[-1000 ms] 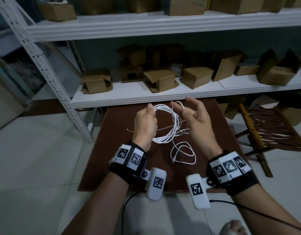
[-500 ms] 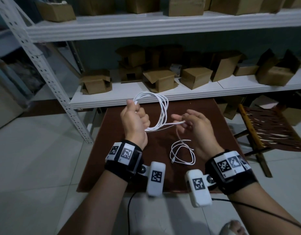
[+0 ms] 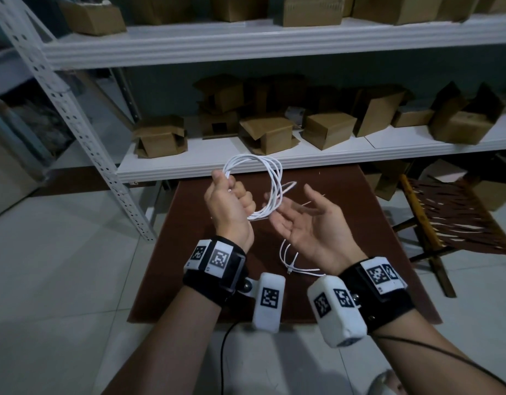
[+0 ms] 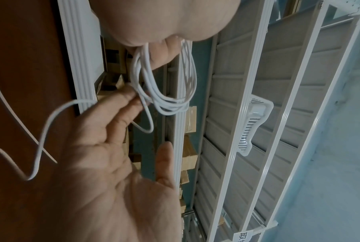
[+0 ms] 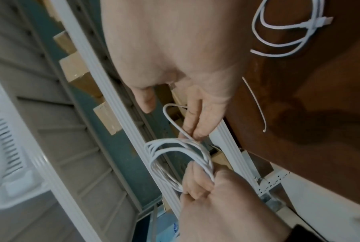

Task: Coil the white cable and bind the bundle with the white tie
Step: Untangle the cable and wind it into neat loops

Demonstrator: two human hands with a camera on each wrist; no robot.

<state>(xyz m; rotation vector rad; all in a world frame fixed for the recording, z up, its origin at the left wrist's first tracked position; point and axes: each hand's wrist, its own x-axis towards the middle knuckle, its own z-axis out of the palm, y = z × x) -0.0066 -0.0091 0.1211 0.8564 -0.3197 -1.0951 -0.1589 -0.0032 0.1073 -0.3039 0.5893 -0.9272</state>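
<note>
Closest to the person, a loose tail of the white cable (image 3: 289, 259) lies on the brown table (image 3: 388, 280), with its plug end near the right wrist. This part is not wound yet.

A bit farther out, the right hand (image 3: 311, 223) is turned palm up with its fingers spread wide. Its fingertips (image 5: 195, 129) touch one strand of the cable and guide it; whether they pinch it is hard to tell. The left hand (image 3: 232, 206) is curled tight around the coil (image 3: 271, 178), which hangs in the air above the table in a few round loops.

To do this step well, the person should probably make each new loop the same size as the others and lay it flat beside them. The left hand should keep a firm hold so no loop slips out.

Farther back on the table lies the thin white tie (image 5: 255, 104), well apart from the coil. It is for after the winding.
</note>
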